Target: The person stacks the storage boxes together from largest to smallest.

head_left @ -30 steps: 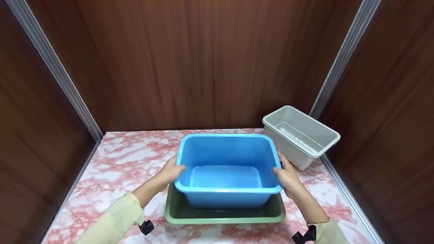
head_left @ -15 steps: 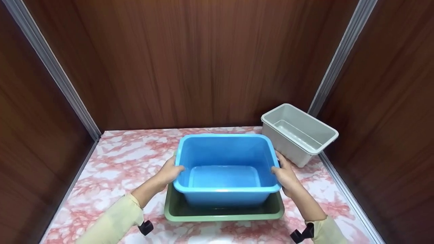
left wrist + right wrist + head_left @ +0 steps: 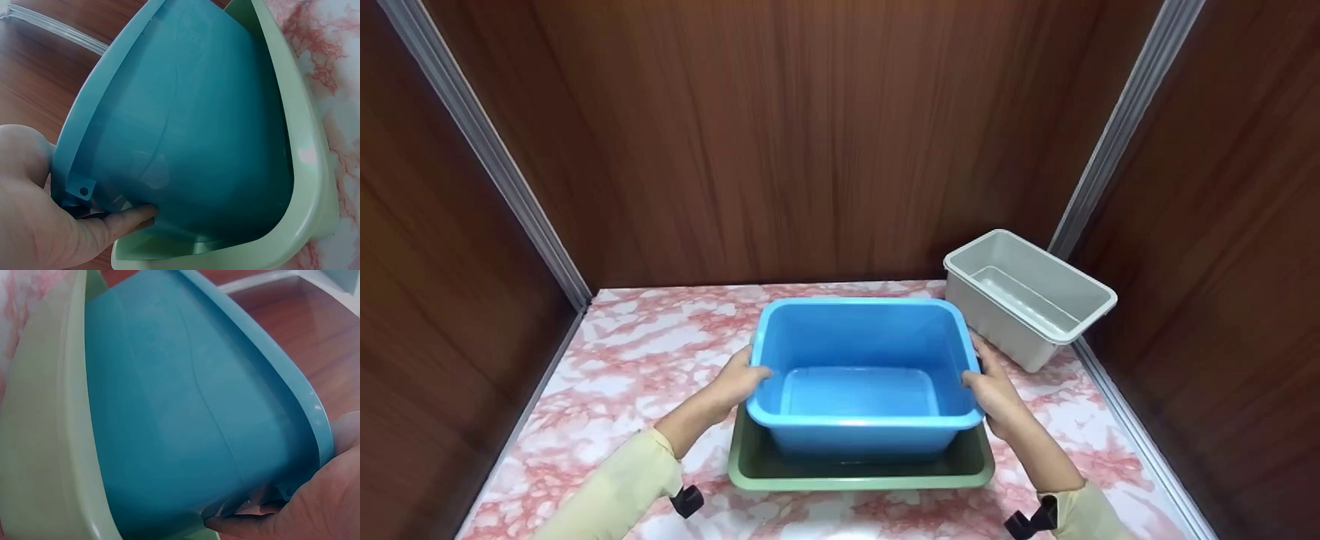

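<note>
A blue rectangular plastic tub (image 3: 859,390) with nothing in it sits partly inside a larger green tub (image 3: 862,484), its rim standing well above the green one. At its left side my left hand (image 3: 739,379) grips the rim, thumb over the inside edge. My right hand (image 3: 997,390) holds the opposite rim the same way. In the left wrist view, the left fingers (image 3: 132,220) reach under the rim against the outer wall. Fingers of the right hand (image 3: 242,524) press the outer wall likewise in the right wrist view. The blue tub's underside is hidden inside the green tub.
A light grey rectangular bin (image 3: 1031,292) stands at an angle in the back right corner. The table (image 3: 645,352) has a red-and-white marbled top. Dark wood panels (image 3: 810,150) with metal corner posts enclose it at the back and both sides.
Both hands keep their grip on the blue tub, which stays in the green one. The whole view shifts slightly; nothing else visibly moves.
</note>
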Demonstrator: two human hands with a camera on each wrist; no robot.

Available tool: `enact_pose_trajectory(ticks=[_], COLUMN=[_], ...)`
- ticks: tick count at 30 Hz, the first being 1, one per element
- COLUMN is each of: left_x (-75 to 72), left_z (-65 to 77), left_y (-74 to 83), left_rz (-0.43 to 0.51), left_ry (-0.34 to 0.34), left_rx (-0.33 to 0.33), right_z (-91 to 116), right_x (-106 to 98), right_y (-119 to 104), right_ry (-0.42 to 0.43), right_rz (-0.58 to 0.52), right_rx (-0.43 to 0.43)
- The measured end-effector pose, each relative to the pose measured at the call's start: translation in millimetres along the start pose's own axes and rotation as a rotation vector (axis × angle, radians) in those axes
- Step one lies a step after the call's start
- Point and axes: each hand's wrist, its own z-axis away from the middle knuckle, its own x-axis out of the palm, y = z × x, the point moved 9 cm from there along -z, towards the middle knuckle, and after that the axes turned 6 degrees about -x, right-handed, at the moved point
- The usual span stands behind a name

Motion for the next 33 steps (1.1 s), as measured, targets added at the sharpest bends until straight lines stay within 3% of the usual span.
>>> enact_pose_trajectory(ticks=[18,33], left_x=[7.6,9.1], left_z=[-8.3,-6.5], left_y=[-8.5,-8.0], left_rz=[0.008,-0.023], left_ry=[-0.016,-0.006], left_rx=[-0.013,-0.009], right_z=[2,4], right_x=[-3,-3], right_y=[13,18], right_ry=[0.015,0.008], right_rz=[-0.023,-0.046], right_rx=[0.006,0.018])
